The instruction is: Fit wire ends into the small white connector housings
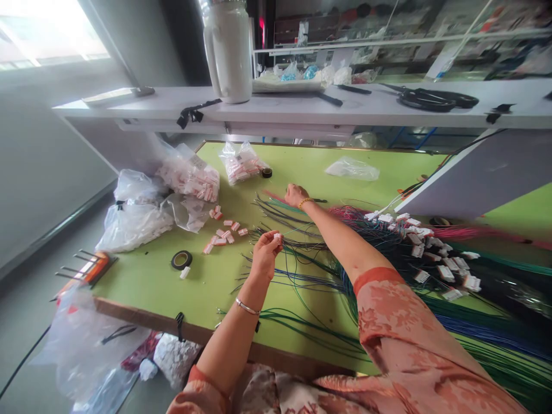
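My left hand (264,256) pinches a small white-and-orange connector housing (278,238) between thumb and fingers, above the front part of the wires. Thin green wires trail near it. Further back, my right hand (296,195) is closed with its fingers curled down at the pink wires (275,198); what lies between the fingertips is hidden. Dark wires (276,217) with crimped ends fan out between both hands. Several loose connector housings (224,234) lie left of my left hand. To the right, wired connectors (446,273) are heaped on the bundles.
Bags of housings (190,178) and a smaller bag (241,164) stand at the back left. Black tape (181,260) lies front left, near an orange pronged fixture (92,269). A raised shelf (288,109) crosses behind, bearing a white mug (228,54) and scissors (431,99).
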The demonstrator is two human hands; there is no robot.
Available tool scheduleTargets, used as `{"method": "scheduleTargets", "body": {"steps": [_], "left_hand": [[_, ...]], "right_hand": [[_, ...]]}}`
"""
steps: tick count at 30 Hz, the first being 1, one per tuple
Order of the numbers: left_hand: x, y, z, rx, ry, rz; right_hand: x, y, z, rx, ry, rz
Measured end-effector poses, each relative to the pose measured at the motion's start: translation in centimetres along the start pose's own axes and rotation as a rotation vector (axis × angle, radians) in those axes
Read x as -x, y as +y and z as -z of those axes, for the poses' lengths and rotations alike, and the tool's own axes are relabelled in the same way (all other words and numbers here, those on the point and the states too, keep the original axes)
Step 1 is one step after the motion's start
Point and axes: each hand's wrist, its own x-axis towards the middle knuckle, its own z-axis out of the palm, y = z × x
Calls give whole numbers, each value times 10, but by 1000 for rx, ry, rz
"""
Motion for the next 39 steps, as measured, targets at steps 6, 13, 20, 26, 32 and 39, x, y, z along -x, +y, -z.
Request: {"method": "scheduleTargets", "body": {"steps": [6, 13, 20, 26, 32, 39], "left_hand": [[0, -4, 0, 4, 1, -11], [-2, -7, 1, 50, -1, 4], [-6, -6, -1, 178, -46, 112], [-2, -6, -4, 175, -83, 123], [2, -7, -8, 182, -71, 174], [2, -10, -8, 154, -84, 144]], "right_hand": [[12, -35, 17, -242, 160, 254], [58, -66, 35, -617, 115, 527], [140, -39, 49, -709, -15, 551], [181, -13, 43, -460, 49, 516], [190, -8, 33, -386, 131, 470], [192, -9, 33, -377, 150, 466]]}}
